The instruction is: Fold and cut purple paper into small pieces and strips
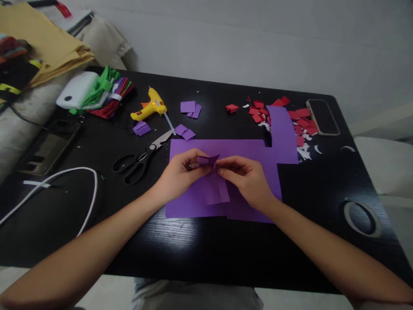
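Between my two hands is a purple paper strip (213,189), its upper end folded over. My left hand (182,174) pinches the folded end between thumb and fingers; a ring shows on one finger. My right hand (247,178) pinches the strip's right edge near the fold. Beneath both hands lie larger purple sheets (180,206), flat on the black table. Black-handled scissors (142,159) rest left of my left hand, blades toward the back. Small purple paper pieces (185,132) lie just behind the sheets.
A yellow glue gun (151,107) lies behind the scissors. At the right are red paper scraps (303,122), another purple piece (284,133), a phone (322,117) and a tape roll (362,218). A white cable (93,185) curves at left, near bundled coloured strips (108,94).
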`<act>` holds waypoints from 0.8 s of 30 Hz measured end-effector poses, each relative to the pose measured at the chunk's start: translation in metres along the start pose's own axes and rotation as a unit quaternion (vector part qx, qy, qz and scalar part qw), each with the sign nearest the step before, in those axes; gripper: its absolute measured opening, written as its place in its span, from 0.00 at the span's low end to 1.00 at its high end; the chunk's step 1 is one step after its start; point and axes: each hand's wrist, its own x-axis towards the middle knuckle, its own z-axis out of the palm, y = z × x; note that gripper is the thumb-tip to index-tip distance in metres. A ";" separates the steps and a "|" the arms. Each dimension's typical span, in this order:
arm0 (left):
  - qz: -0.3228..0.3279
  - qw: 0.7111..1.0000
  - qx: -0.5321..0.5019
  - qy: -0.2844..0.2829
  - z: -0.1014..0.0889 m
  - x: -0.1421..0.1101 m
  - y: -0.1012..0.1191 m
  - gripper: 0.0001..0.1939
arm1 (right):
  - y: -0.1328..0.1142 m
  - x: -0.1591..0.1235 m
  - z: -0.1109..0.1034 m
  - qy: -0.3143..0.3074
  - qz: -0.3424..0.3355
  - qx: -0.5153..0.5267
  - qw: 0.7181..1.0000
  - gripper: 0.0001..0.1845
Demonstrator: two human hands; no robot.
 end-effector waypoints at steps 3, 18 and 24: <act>-0.002 1.000 0.013 0.003 0.000 0.000 0.004 0.07 | -0.001 0.000 0.000 -0.002 -0.001 0.003 1.000 0.08; 0.008 0.999 -0.009 0.044 0.005 -0.001 -0.001 0.10 | -0.003 -0.004 0.007 -0.017 -0.076 -0.025 0.997 0.13; -0.018 0.998 -0.037 0.039 0.006 0.000 -0.001 0.09 | -0.008 -0.003 0.002 -0.027 -0.084 -0.068 0.994 0.18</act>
